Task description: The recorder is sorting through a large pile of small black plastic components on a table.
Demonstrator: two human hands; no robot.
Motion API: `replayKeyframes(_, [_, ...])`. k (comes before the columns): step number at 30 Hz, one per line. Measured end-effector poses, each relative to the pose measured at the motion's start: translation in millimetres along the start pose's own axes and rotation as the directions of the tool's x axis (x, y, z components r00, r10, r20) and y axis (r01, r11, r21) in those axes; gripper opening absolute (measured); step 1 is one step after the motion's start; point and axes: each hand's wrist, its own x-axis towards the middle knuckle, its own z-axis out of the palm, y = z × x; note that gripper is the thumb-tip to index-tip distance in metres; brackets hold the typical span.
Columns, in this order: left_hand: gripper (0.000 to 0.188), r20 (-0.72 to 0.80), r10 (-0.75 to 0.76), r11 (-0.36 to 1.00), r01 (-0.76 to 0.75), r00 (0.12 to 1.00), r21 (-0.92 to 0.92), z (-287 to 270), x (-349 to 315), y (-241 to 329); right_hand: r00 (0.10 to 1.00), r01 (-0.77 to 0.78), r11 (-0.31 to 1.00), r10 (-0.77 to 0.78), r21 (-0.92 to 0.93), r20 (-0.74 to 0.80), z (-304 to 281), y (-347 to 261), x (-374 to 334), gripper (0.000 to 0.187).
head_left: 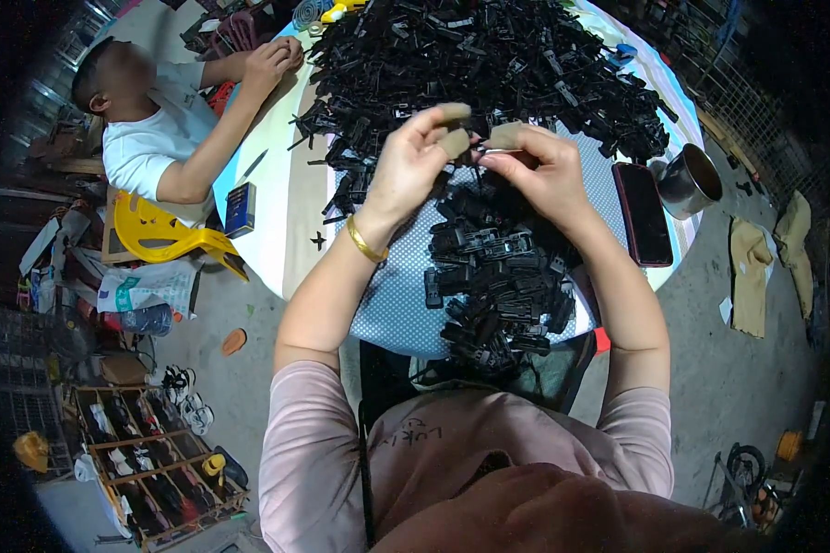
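A round table (277, 230) with a pale top carries the load. A large heap of black plastic parts (489, 64) covers its far half. A smaller pile of black assembled pieces (503, 276) lies nearer than the heap, on a dotted blue-white cloth (392, 295). Right of that pile lies a dark phone (643, 214), flat; beyond the phone stands a metal cup (690, 182) at the table's edge. Left of the pile, a small blue box (241, 209) sits near the rim.
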Motion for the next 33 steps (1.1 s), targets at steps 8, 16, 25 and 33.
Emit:
replayKeyframes(8, [0.049, 0.197, -0.035, 0.988, 0.064, 0.980, -0.142, 15, -14, 15, 0.960, -0.273, 0.954, 0.278, 0.125, -0.021, 5, 8, -4, 0.020])
replayKeyframes(16, [0.038, 0.061, 0.055, 0.993, -0.048, 0.997, -0.111, 10, -7, 2, 0.795, -0.605, 0.696, 0.554, 0.387, 0.247, -2, -7, 0, 0.021])
replayKeyframes(25, [0.027, -0.001, 0.102, 0.994, -0.102, 0.995, -0.024, 13, -11, 1, 0.871, -0.492, 0.816, 0.452, 0.304, 0.195, 4, -7, -5, 0.019])
replayKeyframes(33, [0.024, -0.085, 0.253, 0.955, -0.235, 0.964, 0.179, 18, -12, -1, 0.866, -0.499, 0.808, 0.471, 0.314, 0.167, 10, -11, -6, 0.022])
